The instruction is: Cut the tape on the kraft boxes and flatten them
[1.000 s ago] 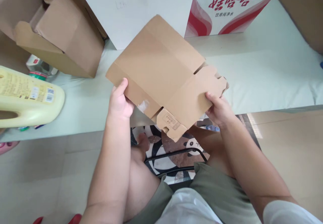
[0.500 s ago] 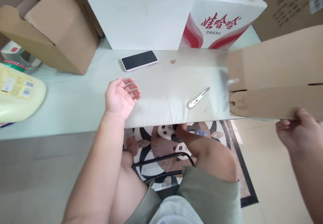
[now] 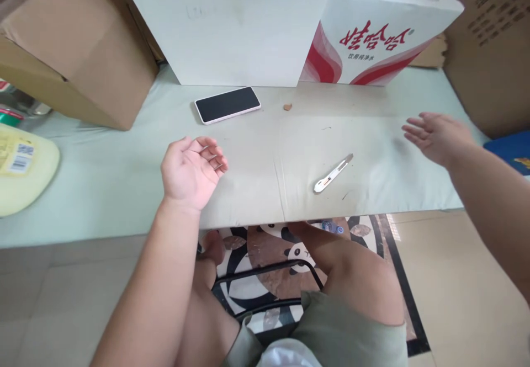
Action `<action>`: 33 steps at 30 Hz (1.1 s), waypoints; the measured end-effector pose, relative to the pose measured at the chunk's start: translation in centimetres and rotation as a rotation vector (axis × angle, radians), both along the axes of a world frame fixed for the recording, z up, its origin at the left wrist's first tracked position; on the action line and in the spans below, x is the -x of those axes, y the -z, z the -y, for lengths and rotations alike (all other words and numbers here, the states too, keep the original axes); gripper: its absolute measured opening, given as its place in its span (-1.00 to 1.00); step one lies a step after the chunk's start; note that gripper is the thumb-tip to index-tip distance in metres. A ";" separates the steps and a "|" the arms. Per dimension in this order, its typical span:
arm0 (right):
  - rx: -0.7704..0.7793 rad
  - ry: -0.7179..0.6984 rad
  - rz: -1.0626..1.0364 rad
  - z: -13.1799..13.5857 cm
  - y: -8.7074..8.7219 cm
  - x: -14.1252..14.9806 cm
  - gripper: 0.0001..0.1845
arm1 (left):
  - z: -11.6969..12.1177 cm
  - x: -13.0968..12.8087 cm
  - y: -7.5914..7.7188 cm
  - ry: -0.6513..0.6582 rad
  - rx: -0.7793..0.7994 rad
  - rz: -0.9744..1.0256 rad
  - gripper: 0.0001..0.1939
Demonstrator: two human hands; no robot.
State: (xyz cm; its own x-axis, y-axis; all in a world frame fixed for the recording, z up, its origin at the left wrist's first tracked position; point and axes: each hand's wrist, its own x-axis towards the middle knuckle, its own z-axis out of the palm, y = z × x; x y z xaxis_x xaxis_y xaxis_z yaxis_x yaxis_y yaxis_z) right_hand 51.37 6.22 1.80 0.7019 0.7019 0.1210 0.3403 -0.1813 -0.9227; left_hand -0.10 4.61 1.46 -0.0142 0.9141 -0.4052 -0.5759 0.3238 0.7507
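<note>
My left hand (image 3: 192,171) rests palm up near the table's front edge, fingers loosely curled apart, with nothing in it. Above it lies a phone (image 3: 227,105) with a dark screen and a pale rim. My right hand (image 3: 434,134) is over the right part of the table, its fingers stretched out and holding nothing. Between the hands a white utility knife (image 3: 332,174) lies slantwise on the pale green tablecloth (image 3: 256,190). A small brown scrap (image 3: 287,106) sits to the right of the phone.
A large white box (image 3: 240,30) and a white carton with red print (image 3: 364,41) stand at the back. An open cardboard box (image 3: 86,47) and a pale yellow bottle (image 3: 28,168) are on the left. At the right are a big brown carton (image 3: 488,74) and a blue item (image 3: 511,150).
My right hand has let go of the flat cardboard piece, which has left its place at the right, and has moved in over the table. My left hand stays nearly where it was.
</note>
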 end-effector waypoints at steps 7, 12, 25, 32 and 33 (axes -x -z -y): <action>0.217 -0.001 -0.255 1.4 -2.5 10.0 -0.76 | 1.3 1.9 -0.5 0.010 -0.098 0.031 -0.67; 0.231 -0.324 -0.151 -1.0 -5.0 21.7 -0.83 | 2.8 3.9 -1.7 -0.051 -0.108 0.132 -0.67; 0.023 -1.179 0.736 -9.0 -7.2 54.9 -0.23 | 3.1 7.7 -2.6 -0.162 -0.151 0.191 -0.57; -0.026 -0.942 0.749 -7.9 -6.3 50.6 -0.64 | 3.1 7.5 -2.1 -0.419 -0.258 0.017 -0.68; -0.037 -0.927 0.713 -6.9 -6.1 49.0 -0.63 | 3.0 7.6 -1.9 -0.548 -0.286 -0.054 -0.70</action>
State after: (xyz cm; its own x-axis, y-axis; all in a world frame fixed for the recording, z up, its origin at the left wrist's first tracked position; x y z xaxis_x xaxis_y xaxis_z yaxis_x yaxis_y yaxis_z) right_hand 2.38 13.14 7.91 -0.3123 0.8973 0.3119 0.7710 0.4312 -0.4686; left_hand -7.70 1.59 3.37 -0.5256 0.8406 -0.1311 -0.5602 -0.2260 0.7969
